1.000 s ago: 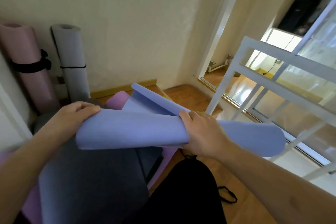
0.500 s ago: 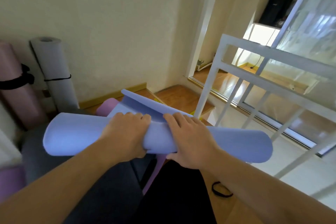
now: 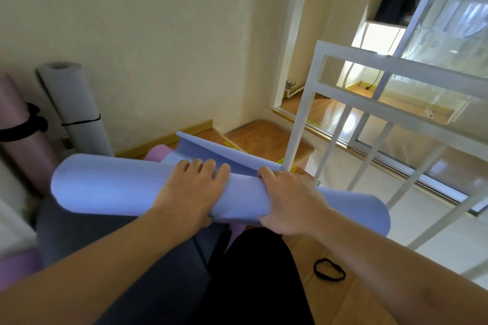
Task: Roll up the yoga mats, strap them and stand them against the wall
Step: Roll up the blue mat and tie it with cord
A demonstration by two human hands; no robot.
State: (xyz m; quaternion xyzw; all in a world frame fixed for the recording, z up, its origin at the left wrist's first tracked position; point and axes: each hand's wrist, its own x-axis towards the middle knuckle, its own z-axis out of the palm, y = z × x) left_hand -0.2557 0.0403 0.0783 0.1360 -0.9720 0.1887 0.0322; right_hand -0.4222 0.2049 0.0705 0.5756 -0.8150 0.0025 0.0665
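Pink rolled mat point(image 3: 18, 137): strapped, upright at the wall, far left.
Grey rolled mat point(image 3: 76, 111): strapped, upright beside it.
Blue mat point(image 3: 111, 187): part-rolled, held crosswise above the floor mats.
Left hand point(image 3: 190, 190): fingers curled over the roll.
Right hand point(image 3: 287, 200): wrapped round the roll, just beside.
Black strap point(image 3: 329, 268): on floor, right.

Pink rolled mat point(image 3: 15, 140) cut off by left edge; thumbs hidden.

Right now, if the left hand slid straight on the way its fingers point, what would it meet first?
Probably the unrolled flap of the blue foam yoga mat, just beyond the left hand; depth is unclear.
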